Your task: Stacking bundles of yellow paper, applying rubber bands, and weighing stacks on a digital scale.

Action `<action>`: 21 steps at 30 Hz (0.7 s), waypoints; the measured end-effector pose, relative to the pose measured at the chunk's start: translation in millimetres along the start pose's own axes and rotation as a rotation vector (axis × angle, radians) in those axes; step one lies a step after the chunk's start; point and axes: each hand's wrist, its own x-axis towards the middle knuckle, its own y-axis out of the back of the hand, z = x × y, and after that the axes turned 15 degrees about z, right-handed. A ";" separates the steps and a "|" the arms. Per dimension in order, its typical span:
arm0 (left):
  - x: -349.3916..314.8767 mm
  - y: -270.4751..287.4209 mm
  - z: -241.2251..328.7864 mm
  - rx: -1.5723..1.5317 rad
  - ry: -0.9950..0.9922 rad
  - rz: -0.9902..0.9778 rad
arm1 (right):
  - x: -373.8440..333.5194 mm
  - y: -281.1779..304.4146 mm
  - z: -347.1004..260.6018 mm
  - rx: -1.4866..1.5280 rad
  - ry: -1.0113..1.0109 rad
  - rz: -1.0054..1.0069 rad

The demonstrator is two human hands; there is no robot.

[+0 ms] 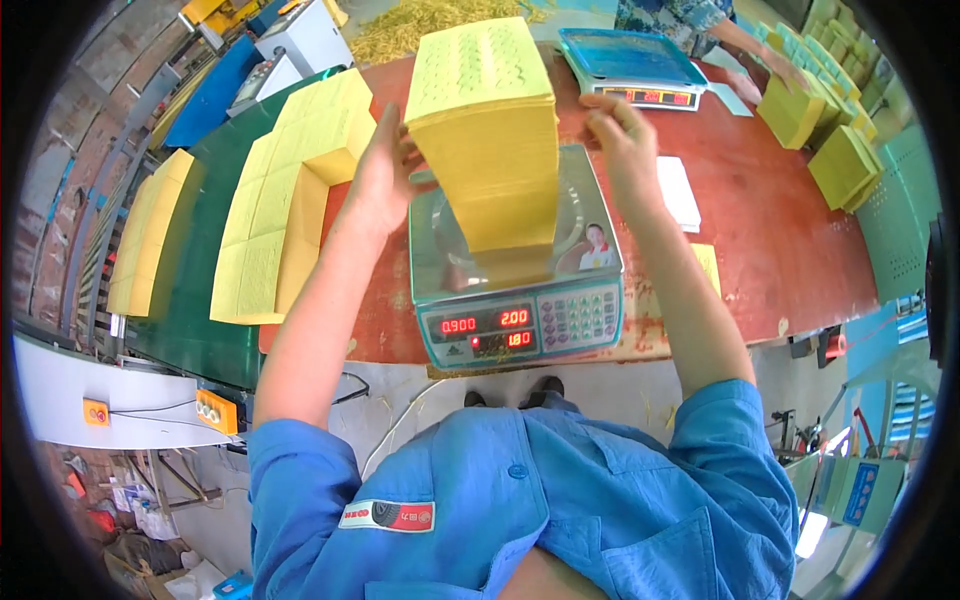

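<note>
A tall stack of yellow paper sheets (490, 150), its top marked with rows of wavy cuts, stands on the pan of a digital scale (430, 260) with lit red digits. My left hand (380, 175) is open along the stack's left side, palm towards it; some fingertips are hidden behind the paper, and contact is unclear. To the right of the stack, my right hand (625, 145) is raised with loosely bent fingers apart, a small gap from the paper and nothing visible in it.
Yellow paper blocks (265, 210) line the left side beside a green belt (195, 260). A second scale (635, 70) sits at the back of the red table (760, 210), near a co-worker's arm (745, 40). More yellow stacks (845, 165) stand far right. White sheets (679, 195) lie by my right forearm.
</note>
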 end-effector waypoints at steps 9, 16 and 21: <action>-22.0 -33.6 -67.6 -0.190 -0.009 0.169 | -58.1 -34.4 66.2 0.249 -0.379 -0.131; -80.1 -49.8 -80.9 -0.222 -0.046 0.212 | -103.0 1.1 31.0 0.285 -0.441 -0.034; -111.0 -52.8 -81.8 -0.210 -0.026 0.181 | -123.0 25.8 10.6 0.273 -0.467 -0.020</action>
